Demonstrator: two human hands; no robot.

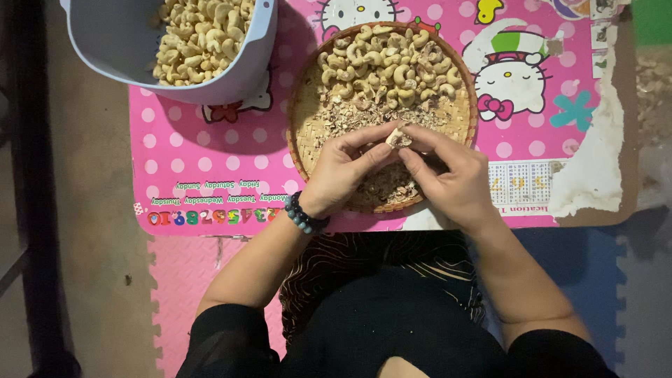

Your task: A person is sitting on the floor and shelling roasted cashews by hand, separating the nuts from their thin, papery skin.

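Observation:
My left hand (344,170) and my right hand (451,176) meet over the near part of a round woven tray (306,112). Between their fingertips they pinch one cashew nut (397,136). A dark bead bracelet (303,214) circles my left wrist. The far half of the tray carries a heap of pale cashew nuts (392,66). Brown skin flakes (364,115) cover the tray's middle and near side, partly hidden by my hands.
A white plastic tub (119,42) with several cashews stands at the far left. Both containers rest on a pink dotted cartoon tabletop (210,147), torn at its right edge. Pink and blue foam floor mats lie below, with bare floor to the left.

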